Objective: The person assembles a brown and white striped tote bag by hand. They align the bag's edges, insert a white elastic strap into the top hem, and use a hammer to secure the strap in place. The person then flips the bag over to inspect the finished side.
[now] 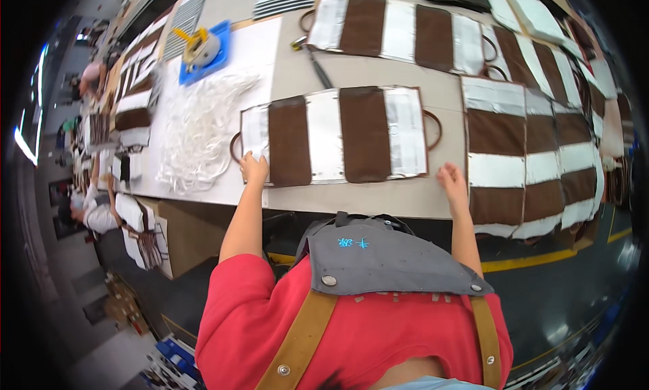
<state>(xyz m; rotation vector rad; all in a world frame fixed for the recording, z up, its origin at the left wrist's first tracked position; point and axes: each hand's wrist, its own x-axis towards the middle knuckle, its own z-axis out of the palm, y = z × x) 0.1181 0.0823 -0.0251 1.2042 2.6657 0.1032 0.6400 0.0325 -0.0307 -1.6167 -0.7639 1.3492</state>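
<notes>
A flat bag panel (326,136) with brown and white stripes lies on the table in front of me. It has a brown loop handle at each short end. My left hand (254,168) is closed on its left edge, near the lower corner and beside the left handle. To the right of the panel, my right hand (453,185) hovers above the table edge. Its fingers are loosely bent and apart, with nothing visible in them, close to the panel's lower right corner without touching it.
A heap of white strips (203,130) lies left of the panel. Behind it, a blue tray (222,51) holds a tape roll. A dark-handled tool (319,69) lies behind the panel. More striped panels (497,170) are stacked at right, another (399,32) behind. Co-workers (98,211) stand far left.
</notes>
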